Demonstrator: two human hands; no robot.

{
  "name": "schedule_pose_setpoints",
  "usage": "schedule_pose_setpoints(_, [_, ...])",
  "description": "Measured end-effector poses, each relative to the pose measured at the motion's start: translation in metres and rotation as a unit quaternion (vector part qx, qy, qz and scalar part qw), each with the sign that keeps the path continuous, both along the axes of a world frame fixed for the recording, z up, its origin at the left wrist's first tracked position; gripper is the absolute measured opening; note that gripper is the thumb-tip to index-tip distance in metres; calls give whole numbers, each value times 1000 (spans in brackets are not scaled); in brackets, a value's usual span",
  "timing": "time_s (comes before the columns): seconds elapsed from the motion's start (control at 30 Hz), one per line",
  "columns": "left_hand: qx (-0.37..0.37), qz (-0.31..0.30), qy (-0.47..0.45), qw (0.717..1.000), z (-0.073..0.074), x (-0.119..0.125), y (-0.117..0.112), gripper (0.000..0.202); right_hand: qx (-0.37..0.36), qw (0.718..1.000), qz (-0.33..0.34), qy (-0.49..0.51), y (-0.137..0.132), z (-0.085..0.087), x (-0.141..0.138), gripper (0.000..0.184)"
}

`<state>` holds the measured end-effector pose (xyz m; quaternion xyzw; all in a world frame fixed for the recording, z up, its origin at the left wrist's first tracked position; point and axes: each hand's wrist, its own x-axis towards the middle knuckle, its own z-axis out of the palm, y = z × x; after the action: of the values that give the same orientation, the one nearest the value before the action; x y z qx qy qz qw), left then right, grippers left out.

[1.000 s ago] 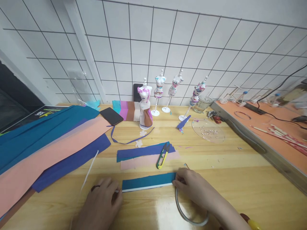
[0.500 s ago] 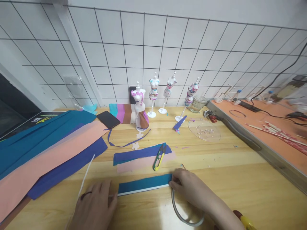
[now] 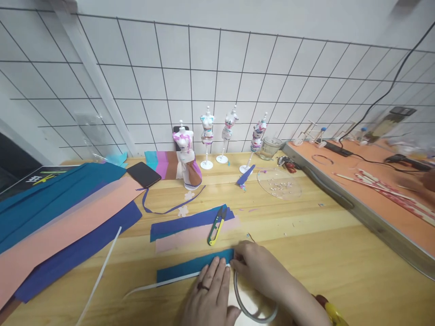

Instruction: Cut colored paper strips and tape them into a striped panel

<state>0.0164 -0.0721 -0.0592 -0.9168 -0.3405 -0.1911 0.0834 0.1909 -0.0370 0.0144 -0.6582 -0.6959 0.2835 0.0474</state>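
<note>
Teal strip (image 3: pixel 185 267): left hand (image 3: pixel 210 292) moved off left end, beside right hand (image 3: pixel 253 262).

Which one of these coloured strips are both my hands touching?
The teal strip edged with a white band: your left hand rests on it, your right hand meets its right end. The blue strip and pink strip lie farther back, untouched.

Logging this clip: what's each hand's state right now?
Left hand: open, resting on the teal strip.
Right hand: curled at the strip's right end; grip unclear.
</note>
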Motion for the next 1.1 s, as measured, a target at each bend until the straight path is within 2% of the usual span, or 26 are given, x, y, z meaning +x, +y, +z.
schedule_pose_setpoints(0.17, [39, -7, -31, 999, 4, -2, 5, 51, -9, 1000, -14, 11, -4, 3, 4, 14])
schedule_pose_setpoints(0.3, [43, -3, -15, 999, 4, -1, 6, 53, -29, 999, 10, 37, -10, 8, 14, 18])
schedule_pose_setpoints(0.43, [44, 5, 8, 999, 1, -2, 4, 54, -72, 990, 37, 118, -18, 12, 22, 14])
schedule_pose_setpoints(0.6, [19, 12, 1, 1000, -2, -3, 2, 58, -81, 981, -13, 177, -23, 9, 33, 22])
schedule_pose_setpoints(0.73, [20, 7, 11, 1000, -6, -3, 2, 56, -84, 983, -39, 159, -23, 3, 45, 15])
schedule_pose_setpoints(0.83, [41, 7, 22, 999, -6, -3, 2, 54, -81, 988, -42, 123, -23, -1, 51, 24])
schedule_pose_setpoints(0.93, [65, 4, 28, 997, -2, -2, 2, 50, -52, 995, -50, 69, -22, -3, 51, 27])
schedule_pose_setpoints(1.1, [91, 3, 31, 995, 3, -1, 5, 46, 4, 999, -50, -7, -17, -2, 48, 20])
